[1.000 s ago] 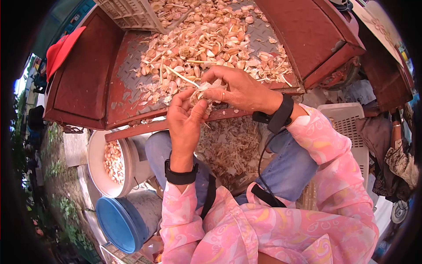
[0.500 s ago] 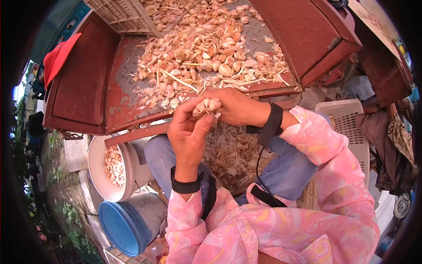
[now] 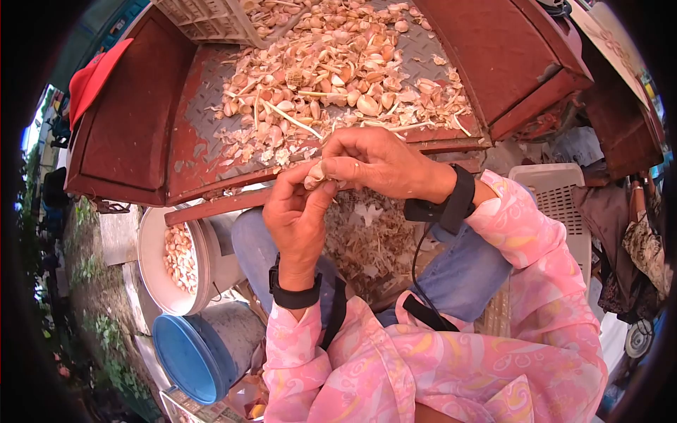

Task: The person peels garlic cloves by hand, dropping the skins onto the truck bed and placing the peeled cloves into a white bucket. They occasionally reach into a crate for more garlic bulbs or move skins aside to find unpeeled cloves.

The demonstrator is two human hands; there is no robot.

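My left hand (image 3: 296, 224) pinches a garlic bulb (image 3: 314, 176) between thumb and fingertips, just off the front edge of the metal bed. From the right, my right hand (image 3: 384, 166) meets it, thumb and bent fingers closed on the bulb's upper side. Fingers cover much of the garlic, so only a pale piece shows. Behind my hands, a heap of loose garlic cloves (image 3: 352, 70) mixed with skins and stalks lies on the bed (image 3: 201, 92). Papery skins (image 3: 370, 243) cover the ground below, between my knees.
At lower left, a white bucket (image 3: 151, 264) holds peeled-looking cloves, beside a blue-rimmed bucket (image 3: 169, 366). A plastic crate (image 3: 211, 17) stands on the bed's far left. Red side panels (image 3: 504, 63) flank the heap. A perforated white basket (image 3: 557, 197) is at right.
My right hand has come round over the top of the garlic bulb, and less of the bulb shows. A pale flake now appears above the skins below. The view has shifted slightly.
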